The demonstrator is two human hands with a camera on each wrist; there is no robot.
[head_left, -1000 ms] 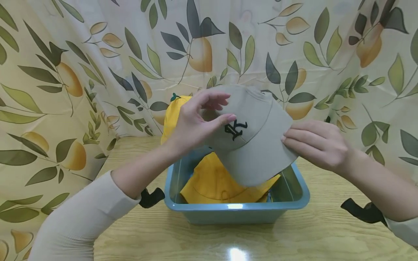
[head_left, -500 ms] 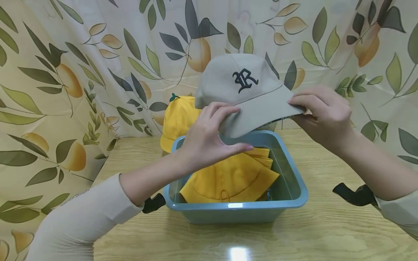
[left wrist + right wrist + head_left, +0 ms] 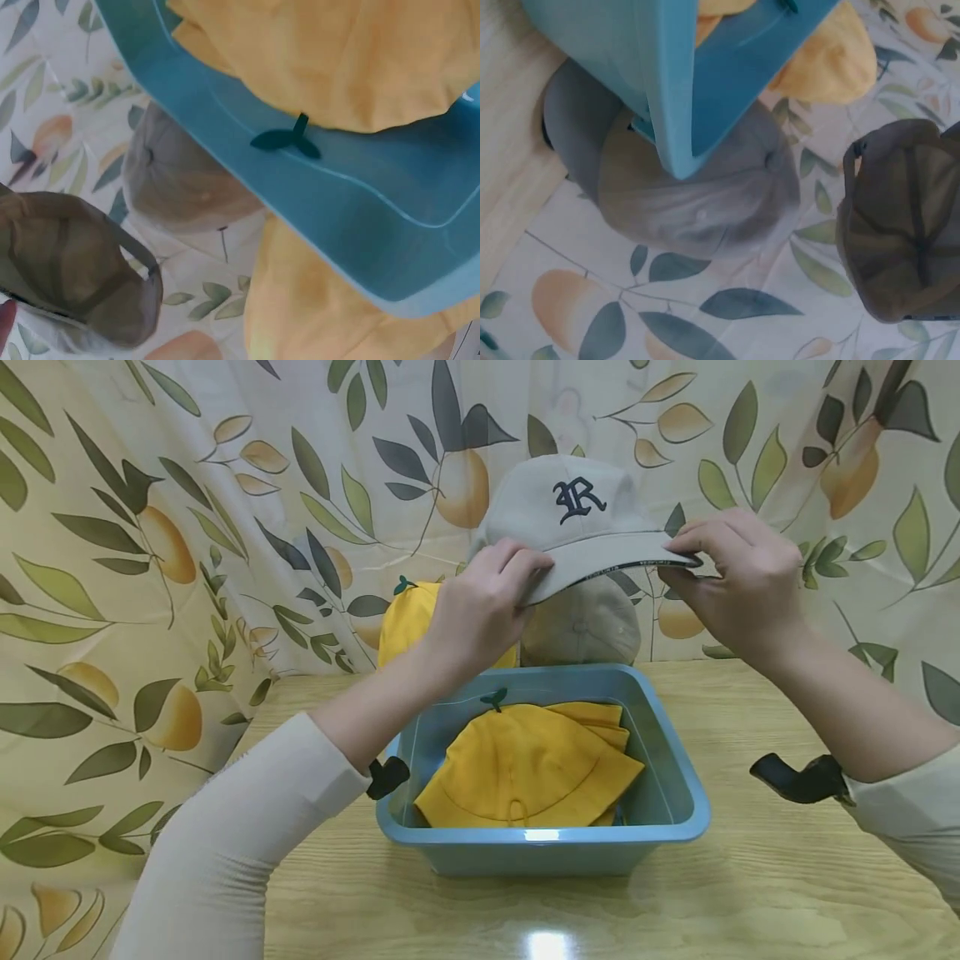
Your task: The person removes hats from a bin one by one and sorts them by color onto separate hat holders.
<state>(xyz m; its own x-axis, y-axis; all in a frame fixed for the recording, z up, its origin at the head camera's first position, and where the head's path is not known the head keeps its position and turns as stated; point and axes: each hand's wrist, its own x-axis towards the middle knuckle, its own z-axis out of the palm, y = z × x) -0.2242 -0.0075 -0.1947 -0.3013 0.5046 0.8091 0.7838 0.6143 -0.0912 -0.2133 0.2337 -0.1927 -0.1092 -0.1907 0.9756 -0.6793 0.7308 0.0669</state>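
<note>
A light grey baseball cap (image 3: 570, 502) with a dark embroidered letter on its front is held up above the back of the blue tub. My left hand (image 3: 487, 602) grips the brim at its left end. At the brim's right end, my right hand (image 3: 738, 581) pinches the edge between thumb and fingers. The hollow inside of this cap (image 3: 82, 270) shows in the left wrist view, and again as the cap (image 3: 907, 225) in the right wrist view. Below the hands, a yellow hat (image 3: 525, 764) with a green sprout on top lies in the tub.
The blue tub (image 3: 525, 852) stands on a wooden table (image 3: 360, 902). Behind it are a second grey cap (image 3: 581, 622) and a yellow hat (image 3: 408, 618). More folded yellow cloth (image 3: 600, 718) lies in the tub. A leaf-patterned curtain (image 3: 300, 510) hangs at the back and left.
The grey cap has risen from over the tub and turned so its crown is upright. My left hand, loose near the crown at first, now grips the brim. The second grey cap has come into view.
</note>
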